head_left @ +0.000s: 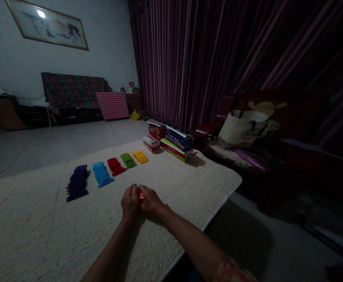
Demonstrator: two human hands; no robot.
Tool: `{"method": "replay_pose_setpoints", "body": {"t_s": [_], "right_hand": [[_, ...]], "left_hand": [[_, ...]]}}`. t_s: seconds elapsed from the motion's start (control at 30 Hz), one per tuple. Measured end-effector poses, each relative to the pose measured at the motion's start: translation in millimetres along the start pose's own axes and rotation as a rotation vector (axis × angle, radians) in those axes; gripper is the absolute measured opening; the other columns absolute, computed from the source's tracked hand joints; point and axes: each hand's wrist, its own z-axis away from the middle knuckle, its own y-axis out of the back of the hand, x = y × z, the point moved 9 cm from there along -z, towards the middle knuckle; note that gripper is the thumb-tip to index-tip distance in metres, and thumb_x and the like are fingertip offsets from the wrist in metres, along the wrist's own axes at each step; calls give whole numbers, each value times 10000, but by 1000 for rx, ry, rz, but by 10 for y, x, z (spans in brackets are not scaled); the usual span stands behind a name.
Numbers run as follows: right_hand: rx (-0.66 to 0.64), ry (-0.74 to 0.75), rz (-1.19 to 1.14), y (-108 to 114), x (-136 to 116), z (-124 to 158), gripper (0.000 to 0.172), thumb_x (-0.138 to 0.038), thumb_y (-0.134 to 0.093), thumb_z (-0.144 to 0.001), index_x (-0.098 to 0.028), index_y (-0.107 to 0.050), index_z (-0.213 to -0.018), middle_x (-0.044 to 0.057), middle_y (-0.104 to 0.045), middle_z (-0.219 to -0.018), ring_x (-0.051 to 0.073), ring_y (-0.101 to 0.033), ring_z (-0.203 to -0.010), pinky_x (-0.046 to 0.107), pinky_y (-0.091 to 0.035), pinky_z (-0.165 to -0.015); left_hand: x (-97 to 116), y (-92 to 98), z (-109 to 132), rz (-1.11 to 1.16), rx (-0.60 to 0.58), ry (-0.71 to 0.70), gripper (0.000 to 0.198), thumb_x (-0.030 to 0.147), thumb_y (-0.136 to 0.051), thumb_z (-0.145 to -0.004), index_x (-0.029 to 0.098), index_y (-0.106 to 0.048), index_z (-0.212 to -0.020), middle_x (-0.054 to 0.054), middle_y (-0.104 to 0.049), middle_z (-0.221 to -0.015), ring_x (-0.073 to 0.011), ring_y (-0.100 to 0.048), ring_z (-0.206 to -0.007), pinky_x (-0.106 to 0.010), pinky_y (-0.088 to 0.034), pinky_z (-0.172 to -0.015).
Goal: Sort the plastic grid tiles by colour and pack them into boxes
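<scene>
My left hand [129, 202] and my right hand [150, 199] are cupped together above the cream quilted cover [171, 231]. Both are closed around small red pieces [141, 195], which show only in the gap between them; their exact kind is hidden. Beyond my hands lie flat groups of small knobbly plastic pieces, sorted by colour: dark purple [78, 183], light blue [102, 174], red [116, 166], green [128, 160] and yellow [140, 156]. The red group lies apart from my hands, farther back on the cover.
A blue box [179, 139] rests on a yellow-green and red box [174, 150], beside a white and red box [151, 143] and a dark red box [156, 130]. Right of the cover's edge, a wooden seat holds a cloth bag [240, 129].
</scene>
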Motion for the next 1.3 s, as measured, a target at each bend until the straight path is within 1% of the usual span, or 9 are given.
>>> {"method": "replay_pose_setpoints", "body": {"t_s": [0.13,0.3,0.4,0.57,0.73,0.87,0.97,1.07,1.3], "right_hand": [[-23,-13,57,102,98,9,478,-100,-618,-752,-180,-546,-1218,94,-648,-1216,207,-613,-1114,327,-488,-984],[-54,-105,178,81,169,28,313,-74,-519,-807,-172,-582,-1098,108,-616,-1085,230,-607,-978,375,-505,-897],[-79,-124,229,-43,129,38,359,-86,-505,-826,-150,-551,-1176,140,-593,-1121,255,-580,-1029,412,-480,-944],[-128,-111,268,-191,84,38,555,-120,-539,-816,-130,-437,-1361,174,-549,-1269,284,-538,-1137,430,-458,-994],[-183,-98,298,-165,85,-4,579,-85,-526,-796,-132,-455,-1369,172,-566,-1284,287,-545,-1164,440,-447,-1022],[-224,-122,314,-130,71,-5,625,-126,-572,-773,-129,-446,-1385,204,-561,-1300,343,-554,-1153,512,-488,-938],[-248,-156,326,-139,54,-2,592,-124,-550,-798,-116,-454,-1381,227,-564,-1285,366,-566,-1120,529,-506,-870],[-261,-186,333,-149,37,-5,532,-104,-530,-824,-141,-482,-1353,204,-586,-1247,333,-586,-1075,480,-514,-846],[-254,-115,281,-33,32,9,475,-85,-502,-839,-166,-480,-1306,123,-582,-1254,248,-556,-1103,392,-456,-981]], "left_hand": [[102,-109,1,23,-45,-63,437,417,-392,-928,172,-669,-1161,-140,-692,-1238,-257,-661,-1133,-393,-502,-1013],[166,-234,54,-54,-121,-185,411,422,-367,-928,195,-680,-1070,-119,-730,-1095,-256,-686,-1040,-416,-517,-978],[118,-212,37,-6,-92,-151,409,414,-358,-929,196,-674,-1071,-117,-730,-1111,-255,-684,-1061,-423,-505,-1010],[56,-170,-10,103,-85,-80,457,422,-381,-941,159,-654,-1196,-145,-675,-1293,-262,-628,-1223,-433,-451,-1104],[5,-158,-26,135,-99,-65,509,439,-342,-967,132,-646,-1237,-147,-664,-1321,-248,-609,-1258,-413,-426,-1131],[-28,-162,-26,139,-98,-58,510,451,-366,-963,131,-659,-1231,-148,-681,-1297,-248,-627,-1233,-401,-439,-1117],[-39,-174,-15,142,-105,-57,498,461,-394,-954,145,-670,-1224,-140,-690,-1287,-246,-637,-1219,-381,-455,-1097],[-69,-168,-8,145,-85,-36,484,470,-385,-960,169,-694,-1177,-119,-711,-1255,-244,-648,-1199,-376,-463,-1085],[-72,-150,-7,125,-81,2,466,411,-389,-967,141,-706,-1175,-133,-704,-1265,-242,-647,-1194,-350,-448,-1085]]}}
